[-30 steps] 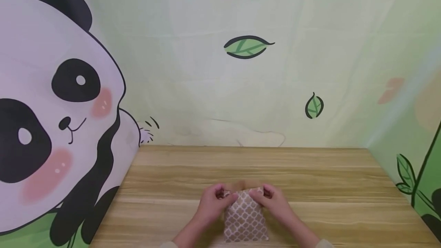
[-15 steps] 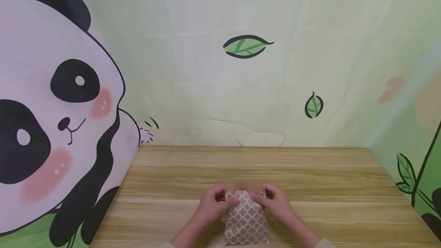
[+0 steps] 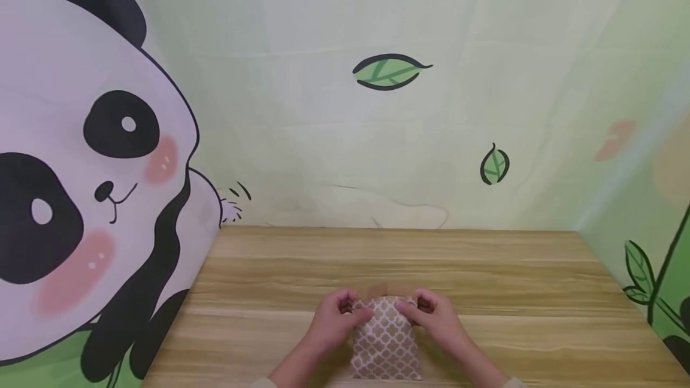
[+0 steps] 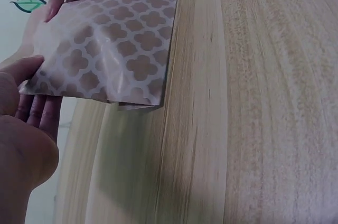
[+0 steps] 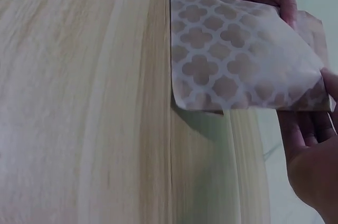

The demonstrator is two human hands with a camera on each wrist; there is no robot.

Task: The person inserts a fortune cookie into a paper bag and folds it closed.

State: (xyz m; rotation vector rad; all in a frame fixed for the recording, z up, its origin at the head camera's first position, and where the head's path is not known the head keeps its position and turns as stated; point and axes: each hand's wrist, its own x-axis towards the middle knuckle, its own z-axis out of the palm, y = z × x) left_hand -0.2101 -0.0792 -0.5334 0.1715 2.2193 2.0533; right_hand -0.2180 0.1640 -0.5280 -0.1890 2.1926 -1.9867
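Note:
A flat brown paper bag [image 3: 385, 343] with a white quatrefoil lattice print stands tilted between both hands, near the table's front. My left hand [image 3: 334, 319] pinches its upper left corner, thumb on the printed face and fingers behind. At the upper right corner, my right hand [image 3: 436, 319] grips it the same way. Past the top edge shows a plain brown flap [image 5: 314, 26], partly hidden by the bag. In the left wrist view the bag's lower end [image 4: 153, 49] comes down close to the wood, and its printed face bulges slightly. Whatever is inside it is hidden.
The wood-grain table [image 3: 269, 274] extends behind and to both sides of the hands. A pale green cloth backdrop [image 3: 302, 136] with a printed panda [image 3: 178, 220] and leaves [image 3: 388, 72] hangs along its back and sides.
Both hands keep their hold on the bag's top corners. The right thumb has shifted slightly right and down along the top edge; the bag has barely moved.

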